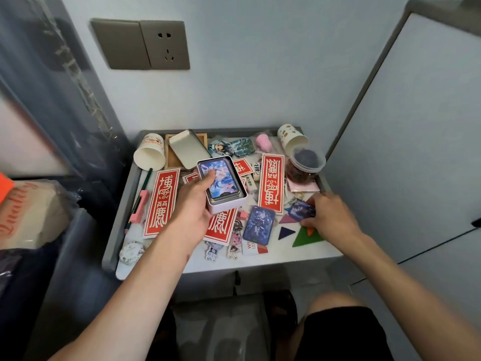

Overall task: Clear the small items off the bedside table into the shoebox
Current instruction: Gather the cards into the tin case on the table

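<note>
Gripping an open card tin, left hand raised; right hand pinches a card near the tabletop's right edge.

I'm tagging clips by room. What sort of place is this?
Likely a bedroom corner at home: a small table littered with cards and paper cups stands against a wall with a socket, beside a tall cupboard door.

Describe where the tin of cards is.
Head view, centre: the tin of cards is held in the left hand above the red strips, in front of the tin lid.
</note>
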The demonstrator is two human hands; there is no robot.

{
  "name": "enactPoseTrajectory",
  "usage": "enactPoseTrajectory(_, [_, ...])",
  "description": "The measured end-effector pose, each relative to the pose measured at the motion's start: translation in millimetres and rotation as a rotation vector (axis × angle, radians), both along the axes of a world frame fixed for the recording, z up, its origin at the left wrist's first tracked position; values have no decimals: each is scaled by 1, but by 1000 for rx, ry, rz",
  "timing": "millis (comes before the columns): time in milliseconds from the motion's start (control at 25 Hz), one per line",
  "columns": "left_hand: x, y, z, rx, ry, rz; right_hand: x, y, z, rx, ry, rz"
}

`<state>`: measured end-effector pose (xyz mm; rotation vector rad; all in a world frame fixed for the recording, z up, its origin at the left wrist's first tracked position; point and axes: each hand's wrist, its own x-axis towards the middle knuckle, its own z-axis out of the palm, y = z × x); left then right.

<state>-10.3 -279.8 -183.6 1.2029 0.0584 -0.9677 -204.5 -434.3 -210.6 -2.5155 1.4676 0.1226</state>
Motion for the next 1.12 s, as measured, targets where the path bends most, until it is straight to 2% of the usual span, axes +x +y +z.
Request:
enactPoseTrajectory(160, [1, -8, 0, -8, 2, 14, 3, -2, 4, 23, -37, -5])
enactPoseTrajectory(400, [0, -9, -2, -11, -6, 0, 3, 2, 24, 68, -190, -20])
enactPoseTrajectory(520, [3, -6, -2, -5, -24, -2, 21, 22, 28, 293, -318, 39])
enactPoseTrajectory(600, [4, -4, -3, -1, -29, 0, 40, 33, 20, 428, -254, 44])
enactPoseTrajectory(800, [12, 4, -5, -9, -30, -2, 58, 38, 0, 324, -98, -51])
enactPoseTrajectory(1120, [16, 5, -6, -16, -36, 1, 63, 40, -2, 296, -90, -62])
